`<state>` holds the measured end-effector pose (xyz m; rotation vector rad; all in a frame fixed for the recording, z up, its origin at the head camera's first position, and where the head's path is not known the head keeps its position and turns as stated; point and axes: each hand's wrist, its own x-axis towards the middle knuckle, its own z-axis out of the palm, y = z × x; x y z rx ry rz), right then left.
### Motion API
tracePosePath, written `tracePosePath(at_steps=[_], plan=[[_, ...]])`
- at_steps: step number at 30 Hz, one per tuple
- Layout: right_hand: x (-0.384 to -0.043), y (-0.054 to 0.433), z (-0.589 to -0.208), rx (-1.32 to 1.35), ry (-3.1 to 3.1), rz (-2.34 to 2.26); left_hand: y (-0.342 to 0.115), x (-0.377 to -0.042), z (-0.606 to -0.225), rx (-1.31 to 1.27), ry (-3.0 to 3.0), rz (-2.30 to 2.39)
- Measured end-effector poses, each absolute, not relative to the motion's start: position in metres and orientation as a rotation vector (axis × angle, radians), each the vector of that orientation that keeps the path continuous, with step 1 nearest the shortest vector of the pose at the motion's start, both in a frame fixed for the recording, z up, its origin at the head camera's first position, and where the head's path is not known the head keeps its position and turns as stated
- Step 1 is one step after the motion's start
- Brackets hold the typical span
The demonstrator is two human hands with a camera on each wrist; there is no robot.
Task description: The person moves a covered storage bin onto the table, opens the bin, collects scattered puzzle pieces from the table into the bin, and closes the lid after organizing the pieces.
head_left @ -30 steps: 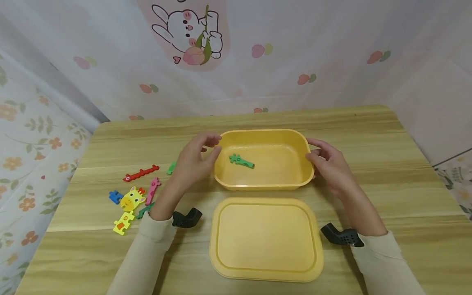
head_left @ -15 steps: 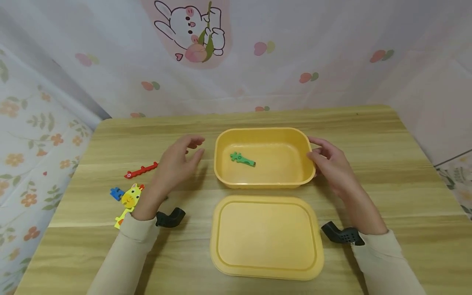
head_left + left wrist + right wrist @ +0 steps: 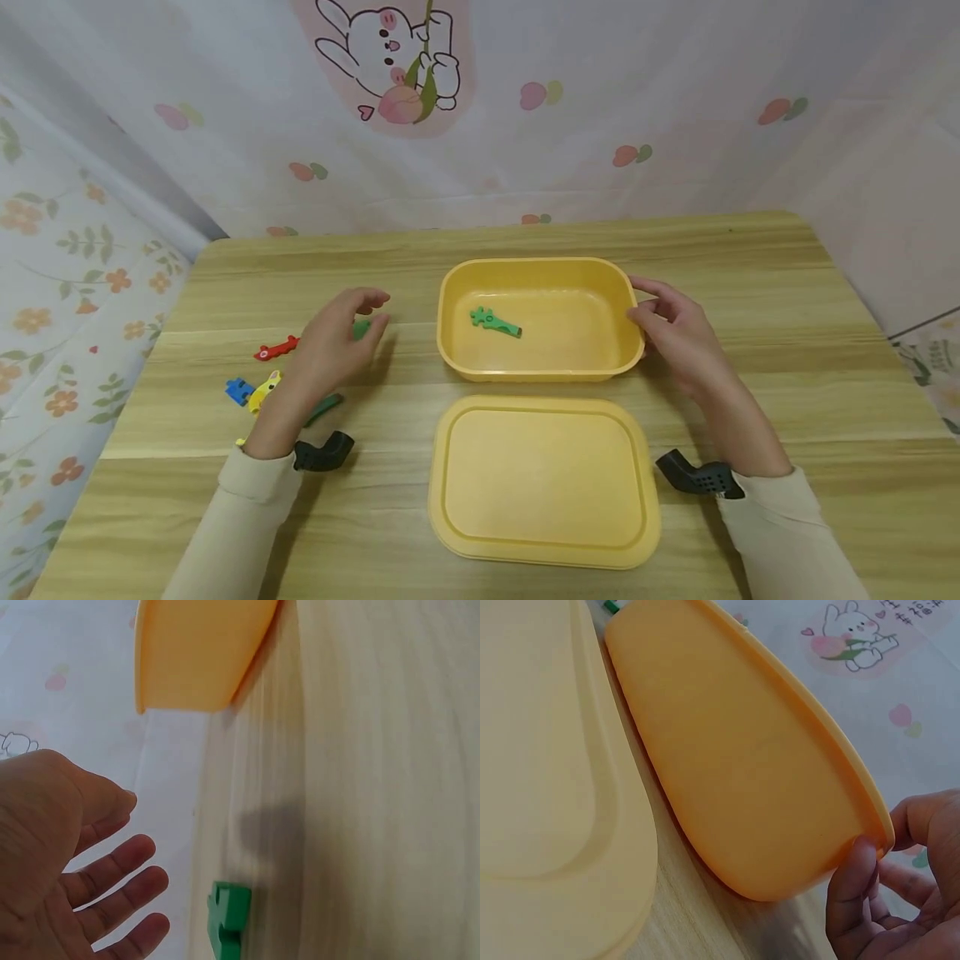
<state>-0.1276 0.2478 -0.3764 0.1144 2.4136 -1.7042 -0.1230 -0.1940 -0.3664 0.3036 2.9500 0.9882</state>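
My right hand (image 3: 681, 343) pinches the right end of a yellow plastic box (image 3: 573, 333), thumb and fingers at its rim (image 3: 881, 832). Inside the box, toward its left, lies a green giraffe-shaped piece (image 3: 497, 323). To the left of the box, my left hand (image 3: 330, 350) hovers above the table with relaxed, parted fingers and nothing between them. Below those fingers is another green piece (image 3: 231, 909), partly hidden by the hand in the head view. A dark green piece (image 3: 324, 409) lies by the left wrist.
Left of my left arm lie a red piece (image 3: 276, 348), a blue puzzle piece (image 3: 240, 391) and a yellow giraffe head (image 3: 262, 394), partly covered by the arm. A yellow lid (image 3: 546, 479) lies flat in front of the box. A printed curtain (image 3: 480, 158) hangs behind the table.
My left hand has left the box's left end and moved left, over the loose pieces. The right hand stays at the box's right end; the box has hardly moved.
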Motion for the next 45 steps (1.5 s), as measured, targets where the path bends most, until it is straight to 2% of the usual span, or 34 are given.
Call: tracePosePath(at_steps=[10,25,36,45], plan=[[-0.128,0.247,-0.375,0.116,2.413,-1.711,-0.222,-0.112,-0.365,0.197,2.953,0.959],[-0.128,0.250,-0.375,0.118,2.400,-1.728,-0.247,-0.109,-0.374,0.238,3.043,0.864],[-0.128,0.244,-0.375,0.142,2.364,-1.748,-0.270,-0.104,-0.381,0.142,3.023,0.739],[-0.127,0.248,-0.375,0.137,2.341,-1.769,-0.282,-0.102,-0.381,0.162,3.076,0.640]])
